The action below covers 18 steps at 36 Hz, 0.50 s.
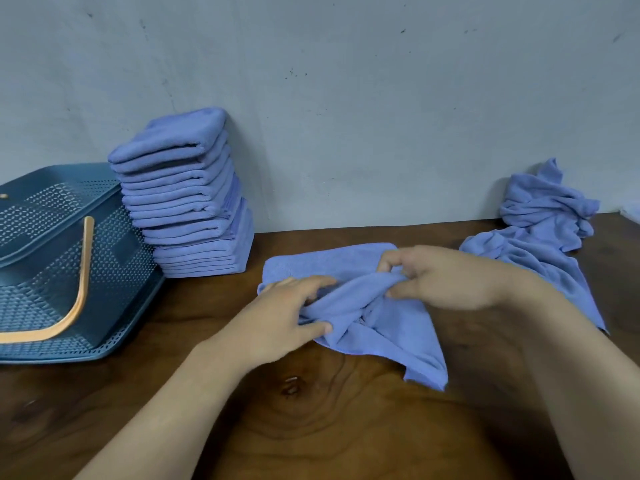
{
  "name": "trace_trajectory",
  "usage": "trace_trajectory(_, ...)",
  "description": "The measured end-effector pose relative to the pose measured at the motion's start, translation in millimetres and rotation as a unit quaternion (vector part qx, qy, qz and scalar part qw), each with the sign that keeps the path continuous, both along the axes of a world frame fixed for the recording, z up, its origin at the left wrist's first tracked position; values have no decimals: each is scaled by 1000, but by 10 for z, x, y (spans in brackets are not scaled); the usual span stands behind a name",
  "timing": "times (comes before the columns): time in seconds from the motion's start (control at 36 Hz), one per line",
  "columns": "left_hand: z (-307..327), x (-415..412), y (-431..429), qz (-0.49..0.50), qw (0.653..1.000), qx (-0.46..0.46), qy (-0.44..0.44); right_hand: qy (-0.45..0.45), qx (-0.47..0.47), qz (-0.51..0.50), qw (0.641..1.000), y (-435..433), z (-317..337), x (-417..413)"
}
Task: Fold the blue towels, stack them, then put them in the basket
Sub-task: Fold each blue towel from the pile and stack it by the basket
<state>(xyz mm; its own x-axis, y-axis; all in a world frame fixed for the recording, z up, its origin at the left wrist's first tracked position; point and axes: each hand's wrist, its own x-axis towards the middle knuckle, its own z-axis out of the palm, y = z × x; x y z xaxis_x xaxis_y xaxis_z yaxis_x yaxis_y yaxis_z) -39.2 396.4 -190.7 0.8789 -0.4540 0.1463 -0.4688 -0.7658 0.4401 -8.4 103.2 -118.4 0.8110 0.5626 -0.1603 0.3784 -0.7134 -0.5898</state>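
A crumpled blue towel (388, 327) lies on the wooden table (311, 410) in front of me, partly over a flat blue towel (311, 263) behind it. My left hand (287, 313) pinches the crumpled towel's left side between thumb and fingers. My right hand (446, 277) grips a bunched fold at its top. A tall stack of folded blue towels (183, 195) leans against the wall at the back left. The dark blue perforated basket (45, 271) with an orange handle (74, 299) stands at the far left, next to the stack.
A heap of unfolded blue towels (543, 223) lies at the back right against the grey wall (346, 98), one of them trailing toward my right forearm. Bare wood shows between the basket and my left arm.
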Motion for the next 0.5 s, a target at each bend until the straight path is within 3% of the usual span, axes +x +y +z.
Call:
trace_trajectory(0.14,246,3,131,28,981,-192,4,-9,221,-51,974,-9,247,-90)
trace_trajectory(0.19,369,-12,200,36,970,-239,17,-7,260,-74,963,-65,327,-112)
trace_trajectory(0.36,518,43,475,58,956,-288,-1,-57,189,-48,979,-287,489,-224)
trace_trajectory(0.5,529,81,712,84,959,-269,19,-92,221,-107,965,-383,594,-259)
